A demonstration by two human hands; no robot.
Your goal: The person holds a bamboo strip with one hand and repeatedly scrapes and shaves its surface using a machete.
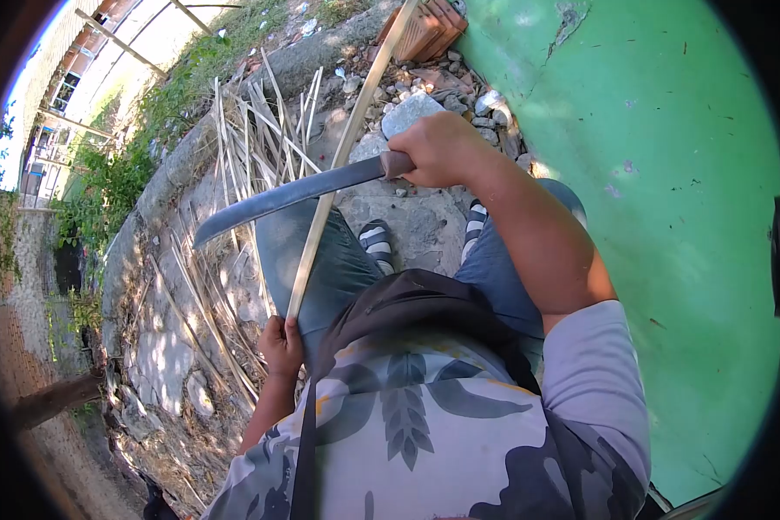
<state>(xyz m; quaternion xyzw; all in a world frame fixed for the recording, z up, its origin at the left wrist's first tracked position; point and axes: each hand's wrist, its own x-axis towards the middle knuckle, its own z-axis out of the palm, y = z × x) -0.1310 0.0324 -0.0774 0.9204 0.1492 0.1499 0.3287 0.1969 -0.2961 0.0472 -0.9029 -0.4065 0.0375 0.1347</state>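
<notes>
My right hand (pixel 438 149) is closed round the handle of a machete (pixel 290 194), whose long dark blade points left. The blade crosses over a pale bamboo strip (pixel 348 139); I cannot tell whether the two touch. Down by my left thigh, my left hand (pixel 282 345) grips the lower end of this strip. From there the strip slants up and to the right, past the top of the view. The fingers of my right hand are partly hidden behind its back.
Split strips (pixel 264 130) lie piled on the ground ahead, with more strips (pixel 204 295) to the left. Stones (pixel 412 113) and stacked terracotta tiles (pixel 426 33) stand ahead. A green painted surface (pixel 676 217) spans the right side. Green plants (pixel 104 186) grow beyond a low stone edge.
</notes>
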